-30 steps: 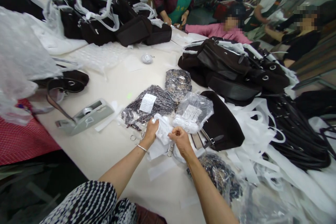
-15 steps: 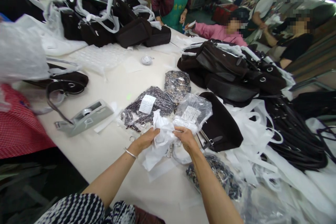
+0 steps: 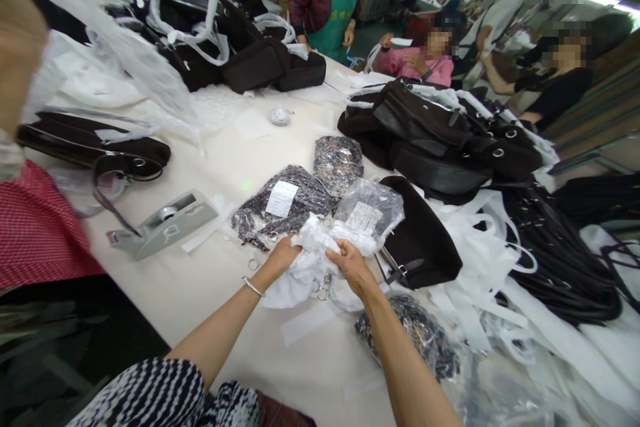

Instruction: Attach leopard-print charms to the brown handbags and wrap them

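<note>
Crumpled white tissue paper (image 3: 313,250) is bunched between my two hands above the table. My left hand (image 3: 284,255) pinches its left side, and a bracelet circles that wrist. On the other side, my right hand (image 3: 351,265) grips the paper between thumb and fingers. Loose metal rings (image 3: 324,288) lie on the table just below it. Right behind my hands are a clear bag of dark parts with a white label (image 3: 281,199) and a labelled plastic bag (image 3: 367,213). A dark brown bag (image 3: 425,240) lies to the right of my right hand.
A grey tape dispenser (image 3: 165,223) stands at left, near a dark handbag (image 3: 100,143). Dark bags (image 3: 415,133) are piled at right, others (image 3: 260,60) at the back left. A bag of chains (image 3: 410,333) lies by my right forearm. Co-workers (image 3: 330,7) stand beyond the table.
The tissue paper is more bunched up, its lower part now spread to the left. A co-worker's arm and clear plastic have moved at the left edge. The person in pink has drawn their arm back.
</note>
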`<state>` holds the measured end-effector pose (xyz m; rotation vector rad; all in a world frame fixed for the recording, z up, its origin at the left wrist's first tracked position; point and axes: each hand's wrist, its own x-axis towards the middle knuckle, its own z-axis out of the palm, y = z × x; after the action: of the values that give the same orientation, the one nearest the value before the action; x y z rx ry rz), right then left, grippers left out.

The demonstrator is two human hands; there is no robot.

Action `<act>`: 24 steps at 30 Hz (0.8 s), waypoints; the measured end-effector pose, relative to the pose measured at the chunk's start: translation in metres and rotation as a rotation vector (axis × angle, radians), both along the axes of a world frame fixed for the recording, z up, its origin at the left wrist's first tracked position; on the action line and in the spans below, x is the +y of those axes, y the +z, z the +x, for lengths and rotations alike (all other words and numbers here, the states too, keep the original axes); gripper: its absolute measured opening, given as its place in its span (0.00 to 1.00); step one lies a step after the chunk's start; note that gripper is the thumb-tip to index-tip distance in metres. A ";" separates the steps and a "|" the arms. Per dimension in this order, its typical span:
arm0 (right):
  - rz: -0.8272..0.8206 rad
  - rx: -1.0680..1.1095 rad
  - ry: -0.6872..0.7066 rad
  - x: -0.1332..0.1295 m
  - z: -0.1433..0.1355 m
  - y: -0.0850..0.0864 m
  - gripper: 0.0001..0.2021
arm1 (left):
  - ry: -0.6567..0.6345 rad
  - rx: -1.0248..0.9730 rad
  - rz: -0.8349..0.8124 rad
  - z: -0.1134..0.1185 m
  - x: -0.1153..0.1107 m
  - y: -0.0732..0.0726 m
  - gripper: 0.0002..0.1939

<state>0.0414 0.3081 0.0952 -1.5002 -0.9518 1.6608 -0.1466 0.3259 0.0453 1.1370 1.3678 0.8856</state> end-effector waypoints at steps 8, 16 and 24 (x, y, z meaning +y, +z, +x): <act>0.023 -0.256 -0.060 0.000 -0.001 -0.014 0.11 | 0.048 0.091 0.018 0.008 0.002 0.009 0.03; -0.067 -0.160 -0.164 0.003 0.014 -0.024 0.13 | 0.005 -0.019 -0.049 -0.029 0.004 0.023 0.06; -0.115 0.129 -0.168 -0.004 0.012 -0.002 0.19 | -0.077 -0.229 -0.194 -0.029 0.010 0.033 0.14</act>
<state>0.0538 0.3042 0.0935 -1.4838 -0.6530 1.6912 -0.1752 0.3360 0.0782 0.9042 1.1863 0.7831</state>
